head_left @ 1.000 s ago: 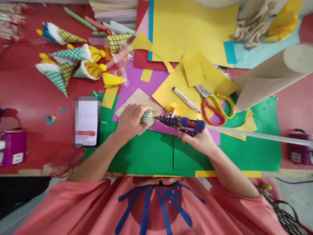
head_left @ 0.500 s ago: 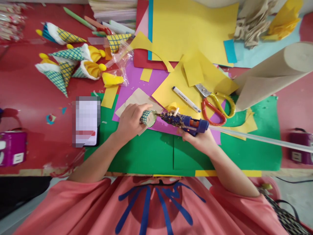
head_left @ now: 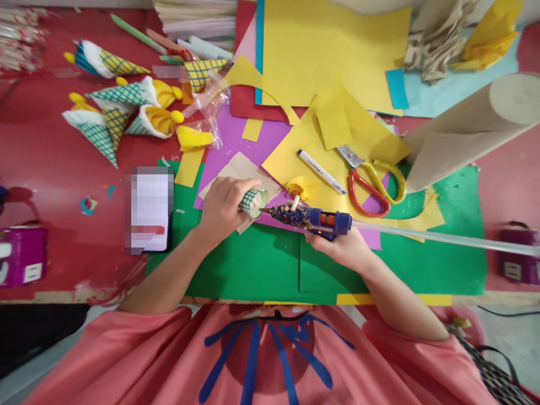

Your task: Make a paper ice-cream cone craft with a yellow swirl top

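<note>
Two hands, one cone, one glue gun

Two hands at frame centre, over green paper (head_left: 253,270). Left hand (head_left: 223,205) curled round a checked paper cone (head_left: 253,201), open mouth turned right. Right hand (head_left: 341,247) wrapped about the grip of a blue glue gun (head_left: 320,218), long glue stick (head_left: 442,237) trailing toward the right edge. Nozzle tip touching or just inside the cone's rim; hard to tell which. By the look of it, gluing inside the mouth. Next: a steady squeeze, cone kept from rolling, fingers clear of hot glue. Scissors (head_left: 371,185) and pen (head_left: 320,171) just above; finished cones (head_left: 113,107) at upper left.
</note>
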The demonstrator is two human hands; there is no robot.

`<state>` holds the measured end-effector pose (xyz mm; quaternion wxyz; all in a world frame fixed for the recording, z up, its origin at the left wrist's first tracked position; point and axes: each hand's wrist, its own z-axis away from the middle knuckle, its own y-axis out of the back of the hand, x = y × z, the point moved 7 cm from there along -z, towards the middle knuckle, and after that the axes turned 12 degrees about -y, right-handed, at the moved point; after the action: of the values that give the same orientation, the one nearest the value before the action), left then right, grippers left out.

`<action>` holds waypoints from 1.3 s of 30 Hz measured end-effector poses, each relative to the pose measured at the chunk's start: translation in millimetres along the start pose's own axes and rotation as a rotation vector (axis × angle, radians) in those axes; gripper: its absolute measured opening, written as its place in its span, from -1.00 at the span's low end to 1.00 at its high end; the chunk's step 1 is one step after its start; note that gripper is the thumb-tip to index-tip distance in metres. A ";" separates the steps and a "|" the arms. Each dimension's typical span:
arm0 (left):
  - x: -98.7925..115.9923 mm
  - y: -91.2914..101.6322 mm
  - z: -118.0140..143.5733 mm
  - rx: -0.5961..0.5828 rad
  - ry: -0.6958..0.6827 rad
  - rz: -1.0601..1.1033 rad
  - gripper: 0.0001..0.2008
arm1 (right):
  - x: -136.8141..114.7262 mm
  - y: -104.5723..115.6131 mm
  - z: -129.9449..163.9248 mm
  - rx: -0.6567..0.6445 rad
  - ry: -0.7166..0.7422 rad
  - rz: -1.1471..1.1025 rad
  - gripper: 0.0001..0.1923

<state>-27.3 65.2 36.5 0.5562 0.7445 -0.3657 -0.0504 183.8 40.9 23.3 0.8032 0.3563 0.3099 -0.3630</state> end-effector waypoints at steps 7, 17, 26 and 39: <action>-0.4 -1.3 0.8 -0.014 -0.027 -0.033 -0.56 | 1.1 -5.6 1.4 -0.077 -0.023 -0.036 -0.83; 0.5 -1.9 -0.3 0.008 -0.006 0.001 -0.60 | 0.1 2.2 -2.1 0.048 0.005 0.036 -0.84; 2.7 -6.4 0.0 -0.061 0.065 0.085 -0.60 | -3.0 6.7 -2.2 0.103 0.119 0.041 -0.87; 0.5 -20.1 2.4 -0.164 0.414 0.480 -0.61 | -5.1 13.1 1.8 0.112 0.113 -0.004 -0.90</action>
<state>-18.3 65.3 18.3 0.6729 0.5841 -0.4047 0.2054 192.0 47.6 32.7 0.7627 0.4198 0.3348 -0.3606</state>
